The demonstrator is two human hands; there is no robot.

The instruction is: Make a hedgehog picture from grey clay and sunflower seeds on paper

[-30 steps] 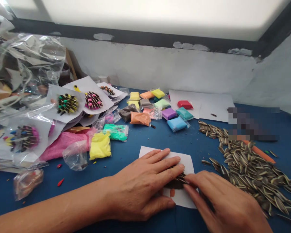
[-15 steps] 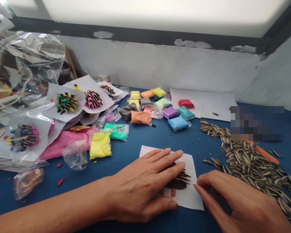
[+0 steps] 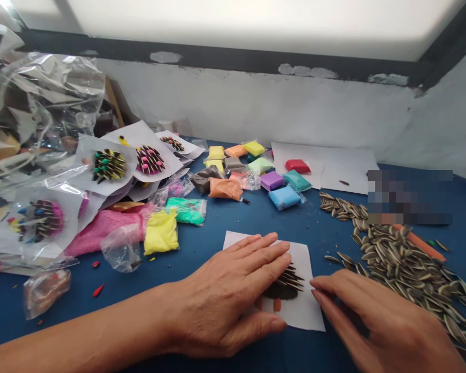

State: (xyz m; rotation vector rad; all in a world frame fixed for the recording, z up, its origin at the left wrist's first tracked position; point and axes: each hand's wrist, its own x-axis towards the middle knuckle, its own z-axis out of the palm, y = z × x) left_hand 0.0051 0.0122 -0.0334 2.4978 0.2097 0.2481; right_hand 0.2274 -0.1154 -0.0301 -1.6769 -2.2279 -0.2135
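While the left hand (image 3: 223,292) lies flat, grip wide, over part of the dark clay (image 3: 283,292) on white paper (image 3: 305,313), the right hand (image 3: 380,311) sits at four o'clock from it, grip narrow; I can't tell if it holds anything. Thin seeds (image 3: 293,280) poke from the clay. A seed pile (image 3: 411,265) lies at three o'clock, and bright packets (image 3: 285,198) at twelve.

Craft workspace, shown by clay packets (image 3: 272,181) and sunflower seeds (image 3: 402,261).
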